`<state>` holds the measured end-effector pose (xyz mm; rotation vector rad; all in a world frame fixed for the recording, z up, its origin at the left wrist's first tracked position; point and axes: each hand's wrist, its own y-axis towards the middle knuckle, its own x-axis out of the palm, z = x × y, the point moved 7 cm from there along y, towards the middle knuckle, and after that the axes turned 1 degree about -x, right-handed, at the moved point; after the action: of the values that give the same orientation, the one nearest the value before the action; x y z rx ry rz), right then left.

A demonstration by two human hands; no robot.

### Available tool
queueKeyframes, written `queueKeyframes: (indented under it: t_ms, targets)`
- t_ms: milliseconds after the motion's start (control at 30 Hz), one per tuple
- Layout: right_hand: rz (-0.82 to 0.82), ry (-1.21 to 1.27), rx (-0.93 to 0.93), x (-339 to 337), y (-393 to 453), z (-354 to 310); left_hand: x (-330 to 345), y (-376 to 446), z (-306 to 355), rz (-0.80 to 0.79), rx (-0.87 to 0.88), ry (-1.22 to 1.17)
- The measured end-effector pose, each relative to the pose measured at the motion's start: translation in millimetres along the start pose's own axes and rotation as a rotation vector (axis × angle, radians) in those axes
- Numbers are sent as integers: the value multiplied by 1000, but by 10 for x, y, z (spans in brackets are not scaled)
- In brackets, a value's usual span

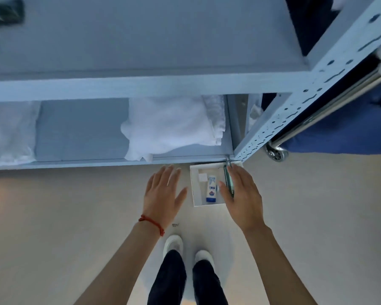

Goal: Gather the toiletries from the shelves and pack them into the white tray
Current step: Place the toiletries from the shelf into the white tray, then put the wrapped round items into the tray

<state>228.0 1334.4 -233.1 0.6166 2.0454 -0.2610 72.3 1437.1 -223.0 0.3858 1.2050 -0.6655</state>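
Observation:
A small white tray [195, 190] sits on the floor by the foot of the shelf unit. Inside it lie a white and blue tube [211, 189], a small white block [202, 177] and a dark green slim item [227, 179] along its right side. My right hand [243, 195] hovers over the tray's right part with fingers straight, covering some of it. My left hand [163, 194] is spread open to the left of the tray, holding nothing. A red cord is tied round my left wrist.
The pale metal shelf unit [141, 84] fills the upper view. White folded towels [172, 126] lie on the lower shelf, more at the left [9, 130]. A dark object [8, 12] sits at top left. A wheeled blue cart [339, 133] stands right. My feet [188, 247] are below.

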Motion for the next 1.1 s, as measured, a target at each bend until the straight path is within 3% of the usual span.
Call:
queueKeyframes:
  t_ms: [267,467,800,1100]
  targets:
    - [-24,106,-98,-782,90,-1155,-1284,-450,-22,183,-182,-78]
    - [-42,104,-254,-937,278,-1917,-1972,-658,-362,303,-291,-90]
    - [-84,57,-384,-412,701,-3129,-2535,-619,-1600,367,-363,-83]
    - [-101,54,-256,392,1303,-4142,-2945,-41,-3029,288,-283,-87]
